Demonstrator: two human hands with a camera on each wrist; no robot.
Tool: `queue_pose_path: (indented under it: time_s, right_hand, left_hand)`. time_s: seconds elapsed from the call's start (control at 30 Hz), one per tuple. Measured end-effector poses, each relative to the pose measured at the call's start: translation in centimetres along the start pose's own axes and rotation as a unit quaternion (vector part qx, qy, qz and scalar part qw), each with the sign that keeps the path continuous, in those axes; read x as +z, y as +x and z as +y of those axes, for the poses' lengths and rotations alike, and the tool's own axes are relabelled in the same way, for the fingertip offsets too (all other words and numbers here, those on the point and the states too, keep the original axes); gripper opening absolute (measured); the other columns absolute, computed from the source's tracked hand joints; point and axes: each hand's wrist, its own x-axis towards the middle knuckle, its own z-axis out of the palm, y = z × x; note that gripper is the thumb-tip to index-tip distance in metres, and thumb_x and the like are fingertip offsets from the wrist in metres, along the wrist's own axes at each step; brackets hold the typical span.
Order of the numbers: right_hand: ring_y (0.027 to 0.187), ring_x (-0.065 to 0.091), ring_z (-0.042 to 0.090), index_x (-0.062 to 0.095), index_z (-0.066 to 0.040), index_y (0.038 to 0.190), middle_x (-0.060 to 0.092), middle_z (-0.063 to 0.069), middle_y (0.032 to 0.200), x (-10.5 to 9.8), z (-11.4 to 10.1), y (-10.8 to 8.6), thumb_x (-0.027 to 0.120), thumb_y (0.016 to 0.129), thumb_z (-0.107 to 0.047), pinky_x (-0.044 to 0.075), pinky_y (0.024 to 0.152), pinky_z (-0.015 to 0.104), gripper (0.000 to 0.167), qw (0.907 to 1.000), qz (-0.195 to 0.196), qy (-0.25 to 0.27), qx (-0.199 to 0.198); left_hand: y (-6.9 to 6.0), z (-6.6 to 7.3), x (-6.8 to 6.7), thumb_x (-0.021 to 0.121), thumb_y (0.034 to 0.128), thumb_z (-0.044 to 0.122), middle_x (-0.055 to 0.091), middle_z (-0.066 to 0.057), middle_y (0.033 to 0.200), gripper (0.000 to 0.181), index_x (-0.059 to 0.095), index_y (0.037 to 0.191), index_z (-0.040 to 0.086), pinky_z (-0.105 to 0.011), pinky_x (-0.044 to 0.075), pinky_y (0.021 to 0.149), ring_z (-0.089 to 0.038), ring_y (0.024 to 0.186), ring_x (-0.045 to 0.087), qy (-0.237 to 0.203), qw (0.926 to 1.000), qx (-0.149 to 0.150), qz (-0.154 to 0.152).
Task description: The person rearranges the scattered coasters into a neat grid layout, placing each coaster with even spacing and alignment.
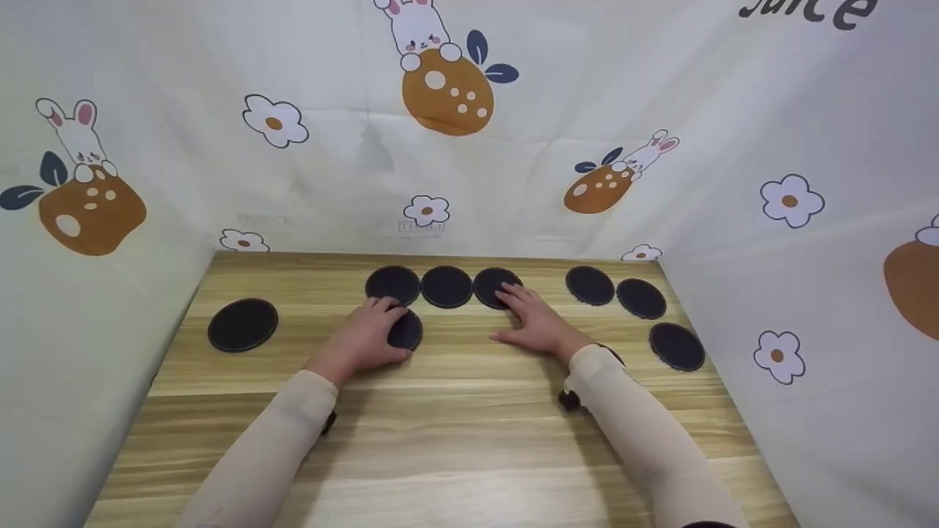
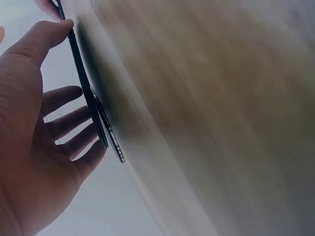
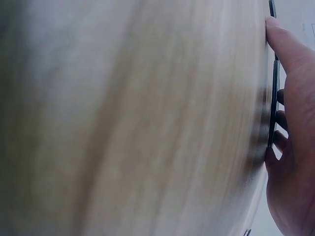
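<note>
Round black coasters lie on the wooden table. My left hand grips one coaster by its rim, thumb at the near side and fingers at the far side. Edge-on in the left wrist view, this held coaster stands slightly off the tabletop, with another disc's edge close beneath it. Behind it runs a row of three: a left coaster, a middle coaster and a right coaster. My right hand rests its extended fingertips on the right one, its thumb spread apart toward the left.
One coaster lies alone at the far left. Three more curve along the right side: a back coaster, a middle coaster and a front coaster. Pale printed cloth walls the table at the back and both sides.
</note>
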Motion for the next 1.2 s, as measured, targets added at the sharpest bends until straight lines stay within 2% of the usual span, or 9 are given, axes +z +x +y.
queue_pose_path:
  time_s: [0.57, 0.83, 1.2]
  right_hand:
    - [0.167, 0.023, 0.040, 0.043, -0.013, 0.171, 0.030, 0.009, 0.181, -0.14, -0.25, -0.14, 0.081, 0.096, -0.062, 0.026, 0.133, 0.059, 0.097, 1.0000, -0.003, -0.001, 0.006]
    - [0.167, 0.022, 0.039, 0.043, -0.011, 0.171, 0.030, 0.011, 0.181, 0.00, -0.10, -0.02, 0.080, 0.096, -0.062, 0.026, 0.133, 0.058, 0.098, 0.9999, 0.000, -0.010, 0.003]
    - [0.168, 0.021, 0.039, 0.042, -0.013, 0.172, 0.028, 0.009, 0.182, 0.05, -0.19, -0.10, 0.079, 0.096, -0.063, 0.025, 0.133, 0.059, 0.098, 0.9999, -0.003, -0.004, 0.011]
  left_hand:
    - [-0.30, 0.18, -0.10, 0.086, 0.0931, 0.049, 0.049, -0.024, 0.162, 0.084, 0.057, 0.158, 0.003, -0.063, 0.042, 0.122, -0.049, 0.150, 0.045, -0.008, 0.9997, -0.009, -0.021]
    - [-0.49, 0.42, -0.49, 0.088, 0.0910, 0.046, 0.051, -0.026, 0.159, 0.083, 0.059, 0.155, 0.002, -0.063, 0.044, 0.121, -0.050, 0.148, 0.047, -0.012, 0.9998, 0.005, -0.014]
    - [-0.50, 0.30, -0.32, 0.088, 0.0912, 0.049, 0.048, -0.024, 0.163, 0.084, 0.059, 0.157, 0.005, -0.063, 0.042, 0.122, -0.049, 0.151, 0.044, -0.018, 0.9995, -0.004, -0.028]
